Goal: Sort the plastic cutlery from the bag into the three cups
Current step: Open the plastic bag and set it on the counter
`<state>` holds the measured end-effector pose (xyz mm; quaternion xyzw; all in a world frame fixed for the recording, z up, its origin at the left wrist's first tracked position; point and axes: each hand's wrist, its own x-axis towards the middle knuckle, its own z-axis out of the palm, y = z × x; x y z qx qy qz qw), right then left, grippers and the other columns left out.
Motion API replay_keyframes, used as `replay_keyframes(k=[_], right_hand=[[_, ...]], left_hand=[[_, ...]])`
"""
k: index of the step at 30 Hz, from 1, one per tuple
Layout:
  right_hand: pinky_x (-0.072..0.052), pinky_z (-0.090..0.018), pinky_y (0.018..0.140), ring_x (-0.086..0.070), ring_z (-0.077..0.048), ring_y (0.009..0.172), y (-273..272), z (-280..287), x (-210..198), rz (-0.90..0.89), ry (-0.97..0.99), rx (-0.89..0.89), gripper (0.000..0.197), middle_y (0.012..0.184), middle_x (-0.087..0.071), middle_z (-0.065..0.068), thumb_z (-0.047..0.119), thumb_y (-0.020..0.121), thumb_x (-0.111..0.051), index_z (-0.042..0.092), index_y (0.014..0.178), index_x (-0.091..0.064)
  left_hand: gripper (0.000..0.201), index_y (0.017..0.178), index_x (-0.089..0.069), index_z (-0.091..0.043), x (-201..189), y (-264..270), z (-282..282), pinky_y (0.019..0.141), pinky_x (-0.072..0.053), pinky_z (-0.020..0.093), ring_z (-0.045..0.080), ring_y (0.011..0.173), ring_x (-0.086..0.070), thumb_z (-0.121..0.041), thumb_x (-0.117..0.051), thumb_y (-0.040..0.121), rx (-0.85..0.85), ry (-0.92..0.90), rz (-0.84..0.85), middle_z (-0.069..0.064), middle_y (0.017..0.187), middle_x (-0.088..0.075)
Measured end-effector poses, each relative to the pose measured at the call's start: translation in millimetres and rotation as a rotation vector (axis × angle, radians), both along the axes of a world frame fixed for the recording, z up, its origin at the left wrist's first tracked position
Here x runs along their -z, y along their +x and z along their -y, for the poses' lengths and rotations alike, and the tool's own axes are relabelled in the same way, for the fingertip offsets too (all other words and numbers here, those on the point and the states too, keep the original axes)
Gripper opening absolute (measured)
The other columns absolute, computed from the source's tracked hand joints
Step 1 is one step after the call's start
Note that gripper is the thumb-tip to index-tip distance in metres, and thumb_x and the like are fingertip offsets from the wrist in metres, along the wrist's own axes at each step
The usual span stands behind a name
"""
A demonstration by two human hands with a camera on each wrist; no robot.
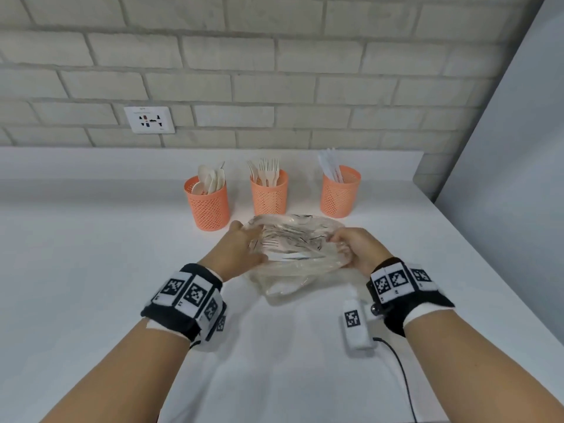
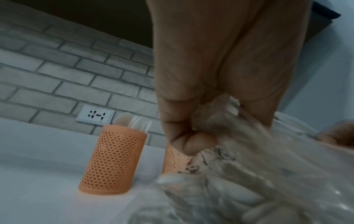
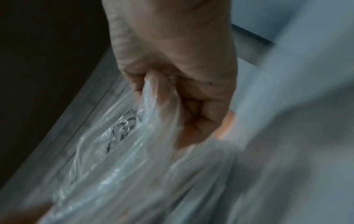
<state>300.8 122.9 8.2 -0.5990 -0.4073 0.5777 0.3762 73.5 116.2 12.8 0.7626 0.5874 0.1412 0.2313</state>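
Head view: clear bag (image 1: 293,254) stretched between both hands, gripped each side.

Materials rundown, quick one

Bag (image 1: 293,261) in my hands is thin clear plastic, glossy & crinkly w/ black print. The 3 cups (image 1: 268,193) are orange perforated plastic, matt. Cutlery in them (image 1: 267,174) looks like pale cream plastic, smooth. Counter (image 1: 91,270) is plain white, matt-ish. Wall (image 1: 244,71) behind is rough grey-white brick, socket plate (image 1: 149,120) shiny white plastic.
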Motion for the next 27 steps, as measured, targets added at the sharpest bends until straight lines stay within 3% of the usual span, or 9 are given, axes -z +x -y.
replay_keyframes(k=[3, 6, 7, 9, 11, 14, 16, 23, 27], right_hand=[[-0.039, -0.030, 0.088, -0.046, -0.017, 0.104, 1, -1, -10, 0.522, 0.253, -0.173, 0.052, 0.114, -0.043, -0.001, 0.018, 0.080, -0.067, 0.017, 0.127, -0.046], [-0.042, -0.023, 0.082, -0.051, -0.015, 0.095, -16, 8, -36, 0.528, 0.862, -0.052, 0.043, 0.102, -0.049, 0.001, 0.002, 0.078, -0.066, 0.015, 0.117, -0.055], [-0.046, -0.023, 0.078, -0.055, -0.014, 0.089, -25, 12, -41, 0.467, 0.933, -0.141, 0.034, 0.095, -0.054, 0.004, -0.002, 0.079, -0.063, 0.015, 0.109, -0.059], [-0.052, -0.025, 0.082, -0.061, -0.014, 0.086, -42, 12, -36, 0.502, 0.816, -0.449, 0.023, 0.091, -0.063, 0.003, -0.003, 0.083, -0.059, 0.011, 0.100, -0.064], [-0.049, -0.030, 0.090, -0.061, -0.021, 0.101, -51, 2, -19, 0.890, 0.597, -0.731, 0.029, 0.108, -0.064, -0.006, 0.001, 0.083, -0.056, 0.006, 0.112, -0.060], [-0.045, -0.034, 0.097, -0.053, -0.029, 0.116, -53, -11, 5, 1.221, 0.386, -0.858, 0.076, 0.132, -0.050, -0.011, 0.016, 0.080, -0.066, 0.009, 0.142, -0.023], [-0.043, -0.031, 0.095, -0.053, -0.029, 0.115, -54, -16, 18, 1.301, 0.463, -0.893, 0.079, 0.135, -0.048, -0.012, 0.021, 0.081, -0.067, 0.009, 0.142, -0.019], [-0.049, -0.033, 0.083, -0.060, -0.026, 0.095, -61, -20, 38, 1.198, 0.626, -0.914, 0.056, 0.117, -0.060, -0.010, -0.002, 0.084, -0.053, 0.016, 0.133, -0.034], [-0.042, -0.040, 0.101, -0.050, -0.026, 0.120, -64, -21, 46, 1.128, 0.707, -0.928, 0.066, 0.138, -0.044, -0.010, -0.004, 0.081, -0.051, 0.018, 0.139, -0.025]], left_hand=[[0.100, 0.149, -0.008, -0.030, 4, 1, -1, 0.091, -0.035, 0.023, 0.032, 0.126, -0.040, -0.016, -0.074, 0.074, 0.015, -0.071, 0.044, 0.014, 0.143, -0.020], [0.105, 0.149, 0.001, -0.031, 8, 6, -2, 0.085, -0.038, 0.020, 0.033, 0.128, -0.039, -0.007, -0.069, 0.075, 0.047, -0.123, 0.035, 0.016, 0.144, -0.017], [0.104, 0.148, 0.002, -0.032, 9, 8, -3, 0.082, -0.040, 0.020, 0.033, 0.124, -0.041, -0.005, -0.067, 0.076, 0.056, -0.125, 0.048, 0.016, 0.141, -0.020], [0.103, 0.148, 0.001, -0.034, 10, 9, -3, 0.074, -0.044, 0.018, 0.030, 0.105, -0.049, -0.003, -0.066, 0.075, 0.073, -0.116, 0.095, 0.013, 0.129, -0.029], [0.101, 0.148, -0.001, -0.036, 9, 7, -4, 0.060, -0.041, 0.011, 0.019, 0.088, -0.048, -0.001, -0.062, 0.076, 0.073, -0.118, 0.142, 0.007, 0.116, -0.031], [0.096, 0.147, -0.004, -0.039, 9, 1, -2, 0.055, -0.038, 0.011, 0.010, 0.076, -0.043, 0.003, -0.056, 0.078, 0.092, -0.117, 0.109, 0.003, 0.108, -0.030], [0.094, 0.147, -0.007, -0.037, 11, -3, 1, 0.058, -0.039, 0.012, 0.016, 0.080, -0.045, 0.004, -0.055, 0.078, 0.094, -0.121, 0.075, 0.004, 0.109, -0.030], [0.085, 0.145, -0.022, -0.034, 19, -24, 3, 0.057, -0.038, 0.012, 0.014, 0.074, -0.043, 0.004, -0.054, 0.077, 0.007, -0.075, 0.108, 0.006, 0.110, -0.033], [0.080, 0.140, -0.033, -0.031, 17, -26, 4, 0.056, -0.041, 0.009, 0.010, 0.068, -0.043, 0.008, -0.055, 0.075, 0.015, -0.006, 0.218, 0.005, 0.110, -0.035]])
